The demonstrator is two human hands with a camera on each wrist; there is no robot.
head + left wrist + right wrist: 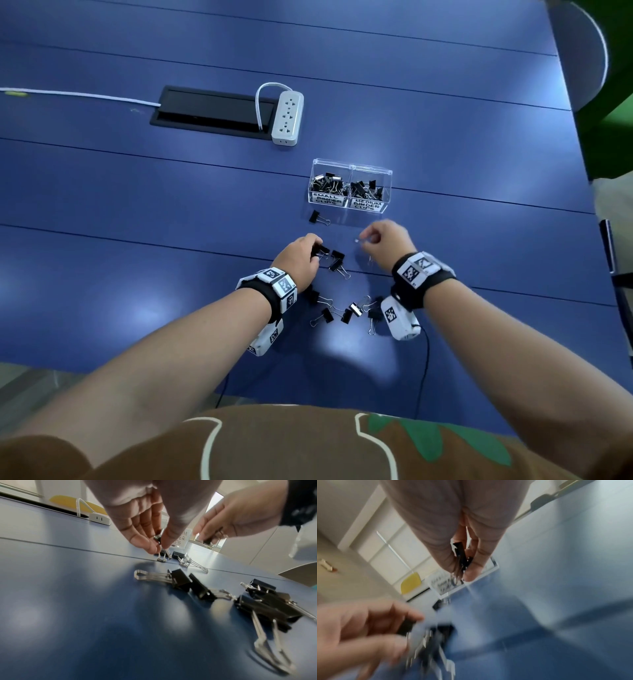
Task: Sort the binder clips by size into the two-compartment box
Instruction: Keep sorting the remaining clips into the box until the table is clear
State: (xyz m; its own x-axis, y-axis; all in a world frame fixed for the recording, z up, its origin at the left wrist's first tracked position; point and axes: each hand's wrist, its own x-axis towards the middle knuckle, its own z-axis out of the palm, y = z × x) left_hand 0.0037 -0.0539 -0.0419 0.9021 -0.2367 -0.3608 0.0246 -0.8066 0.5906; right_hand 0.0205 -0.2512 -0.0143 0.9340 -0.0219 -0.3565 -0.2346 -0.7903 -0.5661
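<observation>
The clear box (350, 186) reads "SMALL BINDER CLIPS" and "MEDIUM BINDER CLIPS"; each hand, left hand (301, 258) and right hand (388, 236), pinches a partly hidden clip.

1. A white label reading "SMALL BINDER CLIPS" (329, 200) is showing on the front wall of the left compartment of the clear two-compartment box (350, 168), right of centre in the head view.
2. A second white label reading "MEDIUM BINDER CLIPS" (367, 205) is sitting on the front wall of the right compartment, just beside the first.
3. In the left wrist view, only fragments of that label (182, 538) are peeking out between the two hands near the upper middle: "M", "ER" and "PS".
4. In the right wrist view, a label (442, 584) on the box is appearing at centre, but blur is making its lettering unreadable.
5. Black-and-white square code markers (416, 269) are showing on both wristbands; no letters or numbers are legible there.
</observation>
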